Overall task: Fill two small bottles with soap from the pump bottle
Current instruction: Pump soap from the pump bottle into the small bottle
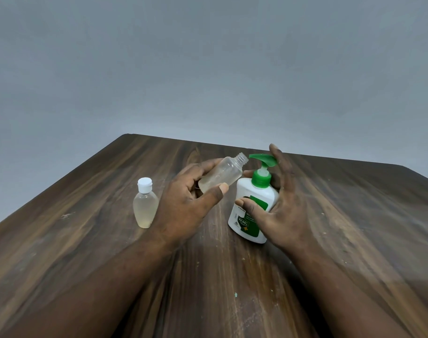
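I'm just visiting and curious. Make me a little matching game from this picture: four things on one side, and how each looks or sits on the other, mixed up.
Things
1. open small bottle
2. capped small bottle
3. pump bottle
4. table

States
A. white body, green top, held by the right hand
B. dark wood
C. tilted, gripped by the left hand
D. standing upright on its own

Pairs: 1-C, 2-D, 3-A, 4-B

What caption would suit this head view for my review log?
Head view: left hand tilts uncapped small bottle toward pump bottle gripped by right hand; capped bottle stands on table.
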Demonstrator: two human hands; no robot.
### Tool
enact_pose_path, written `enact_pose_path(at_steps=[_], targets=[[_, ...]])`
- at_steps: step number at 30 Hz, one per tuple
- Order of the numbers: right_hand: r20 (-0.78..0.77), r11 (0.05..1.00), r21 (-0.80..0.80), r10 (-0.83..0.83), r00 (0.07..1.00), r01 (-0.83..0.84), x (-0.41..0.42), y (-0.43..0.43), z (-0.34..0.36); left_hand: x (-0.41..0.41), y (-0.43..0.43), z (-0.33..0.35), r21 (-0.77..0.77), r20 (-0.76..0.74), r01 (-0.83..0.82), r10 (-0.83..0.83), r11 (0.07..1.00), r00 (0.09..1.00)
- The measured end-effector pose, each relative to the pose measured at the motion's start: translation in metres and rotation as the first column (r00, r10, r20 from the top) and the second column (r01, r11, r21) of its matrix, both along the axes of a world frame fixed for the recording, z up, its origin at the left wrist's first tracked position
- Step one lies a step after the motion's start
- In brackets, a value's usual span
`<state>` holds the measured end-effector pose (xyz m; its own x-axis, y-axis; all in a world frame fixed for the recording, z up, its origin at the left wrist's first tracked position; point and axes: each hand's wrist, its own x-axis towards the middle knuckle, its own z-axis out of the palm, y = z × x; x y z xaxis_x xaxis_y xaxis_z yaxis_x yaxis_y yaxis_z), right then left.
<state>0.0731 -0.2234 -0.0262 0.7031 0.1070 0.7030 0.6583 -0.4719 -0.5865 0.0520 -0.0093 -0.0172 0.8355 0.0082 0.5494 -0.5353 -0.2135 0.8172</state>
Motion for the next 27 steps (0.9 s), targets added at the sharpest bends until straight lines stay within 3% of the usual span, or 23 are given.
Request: enact_pose_path(at_steps=[6,13,19,27], targets=[[-0.011,1.0,-0.01,0.01,1.0,-0.01,0.0,-0.001,0.0,-0.001,-0.001,-0.001,-0.05,-0.058,0.076,-0.079,0.996,0.995],[-0.016,1.0,-0.024,-0.011,1.0,0.011,-0.001,-0.001,0.004,-0.002,-0.005,0.002,-0.275,-0.089,0.132,-0.162,0.952,0.983],[0.153,0.978,-0.14,-0.132,0.979,0.153,-0.003,-0.001,0.01,-0.002,-0.003,0.002,-0.308,-0.085,0.139,-0.173,0.941,0.981],[0.139,0.994,-0.077,-0.063,0.988,0.075,-0.003,-0.002,0.011,-0.002,-0.002,0.001,-0.342,-0.126,0.19,-0.246,0.92,0.961]])
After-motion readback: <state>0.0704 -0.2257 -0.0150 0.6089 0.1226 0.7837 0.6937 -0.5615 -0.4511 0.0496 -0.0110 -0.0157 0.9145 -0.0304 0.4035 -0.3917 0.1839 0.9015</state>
